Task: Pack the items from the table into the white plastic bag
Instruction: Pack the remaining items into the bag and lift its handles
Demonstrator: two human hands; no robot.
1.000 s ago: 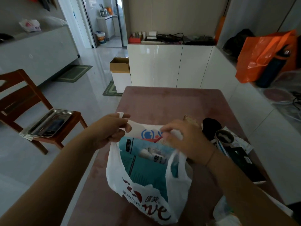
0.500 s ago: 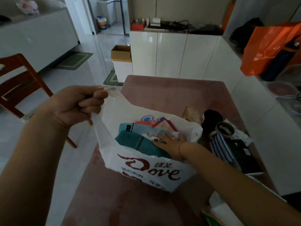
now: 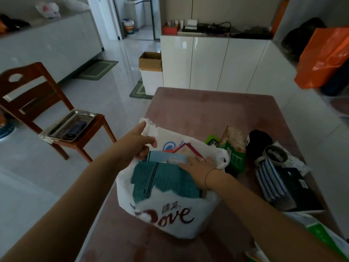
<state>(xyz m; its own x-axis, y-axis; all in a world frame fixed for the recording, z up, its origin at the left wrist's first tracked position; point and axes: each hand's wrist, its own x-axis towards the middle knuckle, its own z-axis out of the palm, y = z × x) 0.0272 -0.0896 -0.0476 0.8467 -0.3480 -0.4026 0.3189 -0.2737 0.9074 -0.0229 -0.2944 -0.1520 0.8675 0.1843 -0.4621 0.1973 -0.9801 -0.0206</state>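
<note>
Stood slumped near the middle of the pink table (image 3: 207, 110): the white plastic bag (image 3: 170, 218), mouth gaping, liable to sag shut or tip rightward if the pinched handle slipped. Pinched that far-left handle between thumb and fingers: the left hand (image 3: 136, 146). Lay flat with fingers spread, pressing the teal package (image 3: 166, 182) inside the bag: the right hand (image 3: 198, 165); risked tearing the thin film if shoved harder. Waited unpacked just right of the bag: a green snack pouch (image 3: 234, 150), a black bundle (image 3: 259, 142), a striped item (image 3: 272, 178), a dark box (image 3: 298, 188). Hidden: the bag's lower contents. Cut off at the near right edge: something green and white. Too dim to identify: the black bundle.
</note>
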